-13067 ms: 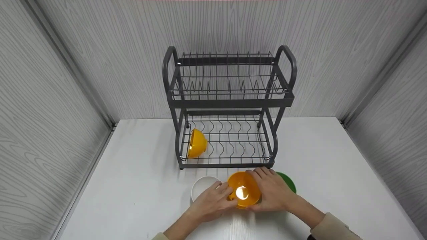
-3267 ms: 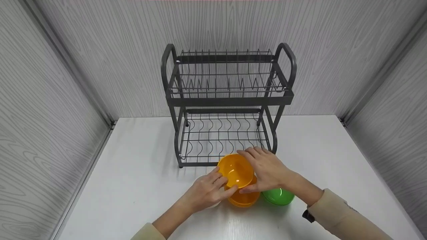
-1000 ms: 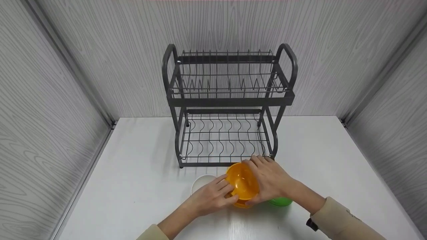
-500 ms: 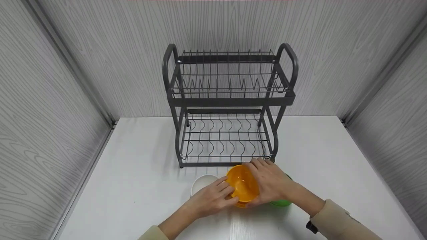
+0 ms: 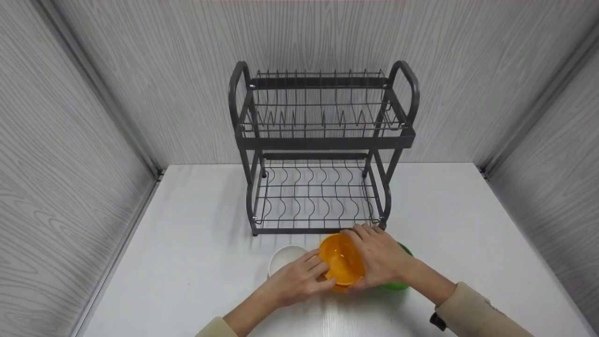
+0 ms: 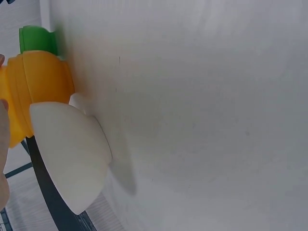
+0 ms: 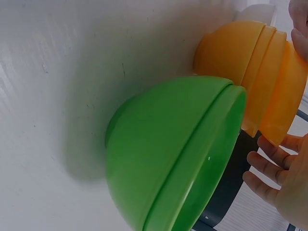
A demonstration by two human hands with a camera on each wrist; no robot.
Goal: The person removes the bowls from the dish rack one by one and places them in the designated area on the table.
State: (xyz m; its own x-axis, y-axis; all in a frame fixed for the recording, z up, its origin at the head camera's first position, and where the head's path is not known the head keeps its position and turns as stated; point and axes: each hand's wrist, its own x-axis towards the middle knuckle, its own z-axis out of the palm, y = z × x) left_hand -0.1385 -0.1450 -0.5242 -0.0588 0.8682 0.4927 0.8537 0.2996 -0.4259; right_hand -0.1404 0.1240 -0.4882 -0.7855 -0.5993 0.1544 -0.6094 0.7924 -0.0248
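Both hands grip a yellow-orange bowl [image 5: 342, 262] by its rim, just in front of the rack. My left hand [image 5: 295, 280] has its fingers and thumb at the left side of the rim. My right hand [image 5: 381, 257] spans the right side, thumb at the near rim and fingers at the far rim. Under the held bowl stand nested orange bowls [image 7: 228, 50], their rims layered in the right wrist view; the held one sits slightly tilted in them. A white bowl [image 6: 72, 154] stands left of the stack, partly behind my left hand. Nested green bowls [image 7: 163, 130] stand to the right, partly covered by my right hand.
A dark two-tier dish rack [image 5: 323, 143] stands behind the bowls, its lower front bar [image 5: 290, 230] close to them. White table surface [image 5: 196, 262] extends to either side. Grey wood-grain panels [image 5: 468, 93] enclose the back and sides.
The yellow bowl on the rack's lower tier 13 seconds ago is no longer there. Since 3.3 seconds ago, both hands have brought the held bowl down and toward me into the orange stack.
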